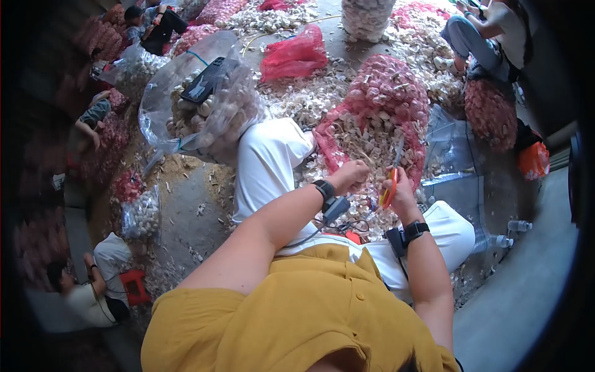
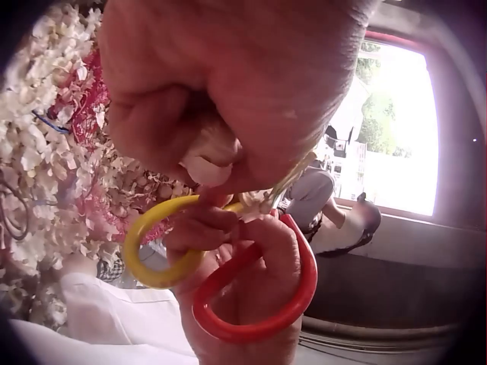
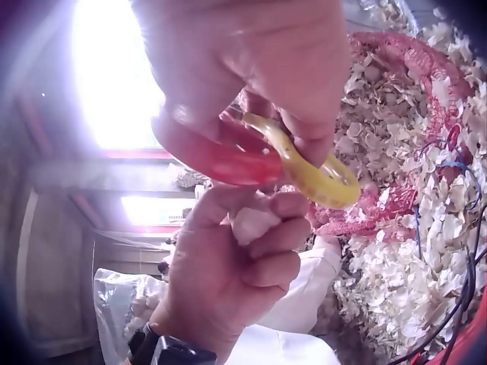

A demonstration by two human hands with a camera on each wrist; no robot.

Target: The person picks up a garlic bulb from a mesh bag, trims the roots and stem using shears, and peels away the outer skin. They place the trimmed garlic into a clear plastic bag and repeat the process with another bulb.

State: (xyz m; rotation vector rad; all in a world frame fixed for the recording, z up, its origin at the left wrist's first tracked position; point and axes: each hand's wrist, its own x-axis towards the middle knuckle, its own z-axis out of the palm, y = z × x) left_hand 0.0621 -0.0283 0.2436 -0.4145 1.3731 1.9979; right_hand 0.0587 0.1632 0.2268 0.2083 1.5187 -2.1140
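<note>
My left hand (image 1: 351,176) grips a pale garlic bulb (image 3: 253,225) in its curled fingers, over a heap of garlic skins between the knees. Beside it, my right hand (image 1: 401,193) holds scissors with one red and one yellow handle (image 3: 319,182), fingers through the loops. In the head view the blade (image 1: 400,149) points away from the body. Both wrist views show the two hands close together, with the garlic near the scissors' handles. A red mesh sack (image 1: 387,87) full of garlic lies just beyond the hands.
At the left knee stands a clear plastic bag (image 1: 238,115) of garlic with a phone (image 1: 203,80) on top. Loose skins (image 1: 297,102) cover the floor. Clear plastic sheeting (image 1: 449,146) and bottles (image 1: 519,225) lie to the right. Several people sit around among red sacks (image 1: 489,111).
</note>
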